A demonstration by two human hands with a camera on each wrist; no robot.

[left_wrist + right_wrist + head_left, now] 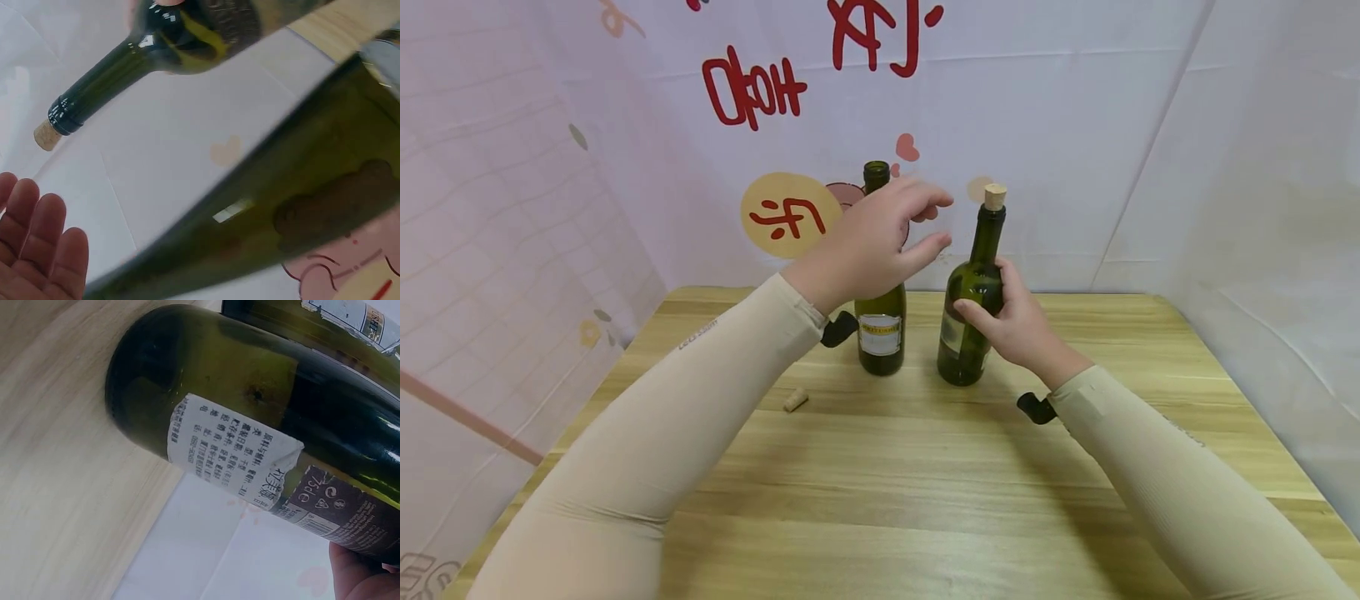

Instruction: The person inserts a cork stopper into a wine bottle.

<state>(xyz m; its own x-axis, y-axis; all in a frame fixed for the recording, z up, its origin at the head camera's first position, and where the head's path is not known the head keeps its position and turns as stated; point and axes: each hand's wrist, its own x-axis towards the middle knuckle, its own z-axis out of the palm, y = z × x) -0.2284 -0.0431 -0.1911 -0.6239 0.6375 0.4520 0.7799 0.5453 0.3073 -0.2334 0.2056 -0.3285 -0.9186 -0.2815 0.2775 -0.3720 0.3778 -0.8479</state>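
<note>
My right hand (1026,321) grips a dark green wine bottle (964,287) round its upper body. That bottle leans slightly, and a cork (995,197) sticks up out of its mouth; I cannot tell whether its base touches the table. To the left of the cork, apart from it, my left hand (883,237) hovers with fingers and thumb spread and nothing between them. Behind that hand a second green wine bottle (881,329) stands upright, its mouth uncorked and its middle hidden. In the right wrist view, torn white and dark labels cover the gripped bottle (206,356).
A loose cork (796,400) lies on the wooden table (865,483), left of the bottles. Behind the table hangs a white cloth (1045,108) with red characters and pink hearts. Dark wrist cameras (1036,408) sit on both sleeves.
</note>
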